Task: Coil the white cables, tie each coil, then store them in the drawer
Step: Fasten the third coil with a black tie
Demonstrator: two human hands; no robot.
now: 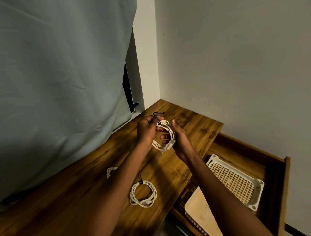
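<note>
Above the wooden desk [83, 201], both my hands hold a coiled white cable [165, 135]. My left hand [146, 130] pinches the coil's top, where a black tie [158, 114] sticks up. My right hand [178, 138] grips the coil's right side, fingers through the loop. A second white coil [143, 194], bound with a black tie, lies flat on the desk below. A third white coil [110, 172] shows partly behind my left forearm. The drawer [278, 175] stands open at the right.
In the drawer sit a white perforated basket [237, 182] and a brown basket with a pale board [199, 210] in it. A grey-green curtain [60, 77] hangs over the desk's left side. Walls meet in the corner behind the desk.
</note>
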